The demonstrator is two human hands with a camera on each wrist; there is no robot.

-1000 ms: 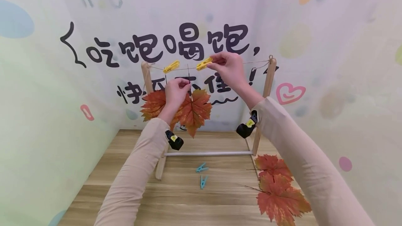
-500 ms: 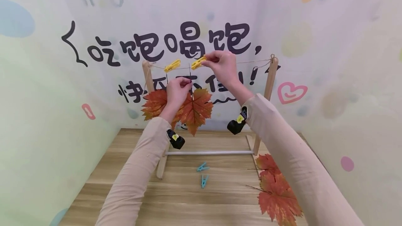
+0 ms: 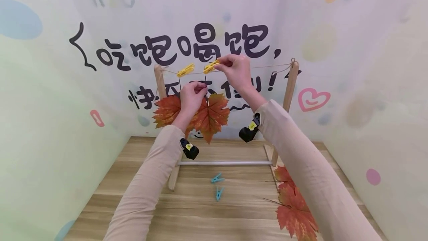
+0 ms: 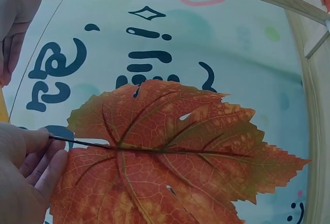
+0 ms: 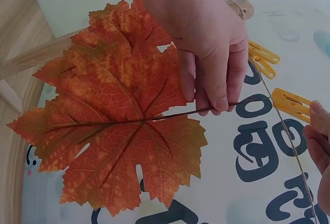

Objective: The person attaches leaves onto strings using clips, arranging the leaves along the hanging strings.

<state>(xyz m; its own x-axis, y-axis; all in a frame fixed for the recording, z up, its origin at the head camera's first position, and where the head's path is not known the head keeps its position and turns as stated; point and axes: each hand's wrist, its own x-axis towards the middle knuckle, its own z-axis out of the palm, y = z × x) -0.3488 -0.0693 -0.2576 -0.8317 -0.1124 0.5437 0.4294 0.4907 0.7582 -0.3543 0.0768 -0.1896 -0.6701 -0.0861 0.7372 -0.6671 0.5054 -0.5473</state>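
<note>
With the left hand (image 3: pixel 193 96), pinches the dark stem (image 5: pixel 175 115) of an orange-red leaf (image 3: pixel 211 118) between thumb and fingertips, just below a taut string (image 3: pixel 267 66), with the leaf hanging beneath. With the right hand (image 3: pixel 236 71), pinches a yellow clothespin (image 5: pixel 292 104) by its handle end, nose at the string and the stem's tip. Impossible to tell from these views whether already clamped on both. Just left, on the same string, another clothespin (image 3: pixel 185 70) above a second leaf (image 3: pixel 167 111), partly behind the first. For a good result, best to hold the stem upright and steady against the string, push the nose well over both, release the squeeze, and only then loosen the left pinch. Worth avoiding: catching string alone, likely to drop the leaf, or dragging the string down. On the wooden table (image 3: pixel 247 218), two blue clothespins (image 3: pixel 217 178) and, at right, more leaves (image 3: pixel 295 220) partly hidden by the right sleeve (image 3: pixel 311 170).
</note>
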